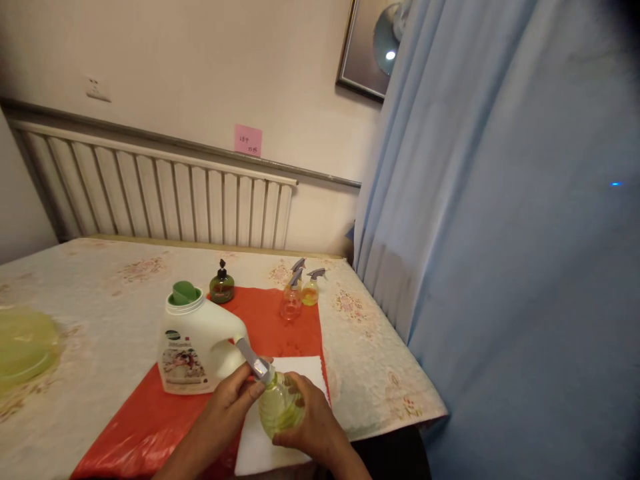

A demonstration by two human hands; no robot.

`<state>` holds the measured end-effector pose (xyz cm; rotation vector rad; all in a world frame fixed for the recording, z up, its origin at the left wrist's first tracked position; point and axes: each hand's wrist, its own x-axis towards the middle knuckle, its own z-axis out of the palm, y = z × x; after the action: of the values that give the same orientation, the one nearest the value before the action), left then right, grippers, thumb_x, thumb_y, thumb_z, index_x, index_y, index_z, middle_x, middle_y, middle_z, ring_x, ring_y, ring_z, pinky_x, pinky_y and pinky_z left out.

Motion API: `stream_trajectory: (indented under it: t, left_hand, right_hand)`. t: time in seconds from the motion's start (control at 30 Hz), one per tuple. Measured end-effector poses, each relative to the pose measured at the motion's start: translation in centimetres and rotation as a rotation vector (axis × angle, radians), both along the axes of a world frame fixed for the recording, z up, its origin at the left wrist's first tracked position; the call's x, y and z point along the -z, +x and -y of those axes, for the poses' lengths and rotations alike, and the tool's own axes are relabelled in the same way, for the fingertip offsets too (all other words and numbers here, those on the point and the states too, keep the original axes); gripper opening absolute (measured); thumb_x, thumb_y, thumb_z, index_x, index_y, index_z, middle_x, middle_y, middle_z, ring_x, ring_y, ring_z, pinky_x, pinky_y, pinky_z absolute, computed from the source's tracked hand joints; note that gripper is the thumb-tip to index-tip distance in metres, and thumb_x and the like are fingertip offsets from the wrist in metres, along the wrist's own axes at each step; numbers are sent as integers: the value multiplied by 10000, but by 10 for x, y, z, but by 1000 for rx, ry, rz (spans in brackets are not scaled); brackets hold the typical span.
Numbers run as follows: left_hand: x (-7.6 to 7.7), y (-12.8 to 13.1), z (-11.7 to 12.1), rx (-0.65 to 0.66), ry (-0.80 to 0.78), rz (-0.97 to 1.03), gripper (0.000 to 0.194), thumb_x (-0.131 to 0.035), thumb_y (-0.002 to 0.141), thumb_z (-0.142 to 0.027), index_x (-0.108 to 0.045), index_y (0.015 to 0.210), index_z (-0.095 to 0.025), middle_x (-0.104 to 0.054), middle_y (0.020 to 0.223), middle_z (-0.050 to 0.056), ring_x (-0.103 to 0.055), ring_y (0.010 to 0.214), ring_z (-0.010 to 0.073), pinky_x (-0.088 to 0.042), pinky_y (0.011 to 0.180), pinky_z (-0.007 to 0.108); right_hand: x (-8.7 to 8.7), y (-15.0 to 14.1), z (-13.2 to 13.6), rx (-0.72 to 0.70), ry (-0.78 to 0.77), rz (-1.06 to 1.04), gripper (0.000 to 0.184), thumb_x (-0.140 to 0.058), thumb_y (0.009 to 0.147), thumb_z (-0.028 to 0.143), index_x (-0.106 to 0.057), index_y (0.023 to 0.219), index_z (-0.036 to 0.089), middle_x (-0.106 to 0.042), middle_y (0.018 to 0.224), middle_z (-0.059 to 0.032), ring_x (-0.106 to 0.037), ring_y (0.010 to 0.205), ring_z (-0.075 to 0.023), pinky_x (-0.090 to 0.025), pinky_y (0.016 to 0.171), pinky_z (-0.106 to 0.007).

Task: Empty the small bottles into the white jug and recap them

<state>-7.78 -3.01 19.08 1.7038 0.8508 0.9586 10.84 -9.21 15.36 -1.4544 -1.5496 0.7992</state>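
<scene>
Between my hands, above a white sheet (273,460), is a small clear yellow-green spray bottle (277,410), tilted, with a little liquid low in it. My left hand (237,393) pinches its grey spray head (255,362) at the neck. Wrapped round the bottle's body from the right is my right hand (313,420). Just beyond my left hand stands a large white jug (187,360) with a handle, a printed label and a green cup in its mouth. A red sheet (260,327) lies under these things.
Beyond the red sheet's far left corner stands a dark green pump bottle (221,288). A pink spray bottle (291,303) and a yellow spray bottle (310,293) are at the back right. A yellow-green basin (25,347) is far left. A blue curtain (475,233) hangs along the table's right side.
</scene>
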Motion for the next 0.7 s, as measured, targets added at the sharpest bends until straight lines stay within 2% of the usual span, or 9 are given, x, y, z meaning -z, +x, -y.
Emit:
stream_trajectory:
  t: [0.23,0.43,0.7]
  left_hand:
    - [-1,-1,2,31,12,-26,317,-588,865,-395,-661,1133,-242,-707,1141,24,-590,1142,286,-500,937,332]
    - [0,-3,2,32,16,-51,347,-580,869,-402,-647,1166,-236,-699,1150,33,-600,1106,275,-489,960,348]
    - [-7,-6,-2,37,78,-91,303,-569,883,-398,-661,1106,-215,-713,1071,46,-622,997,259,-485,913,337]
  right_hand:
    - [6,-2,-2,21,-9,45,911,-868,409,129,-530,1252,195,-622,1136,-78,-598,1004,-270,-498,863,-380]
    - [14,-2,-2,23,9,40,922,-875,392,140,-532,1245,216,-621,1134,-62,-599,1000,-261,-500,862,-373]
    - [16,-2,0,21,11,0,926,-877,405,165,-530,1260,239,-622,1153,-51,-602,1014,-259,-501,873,-369]
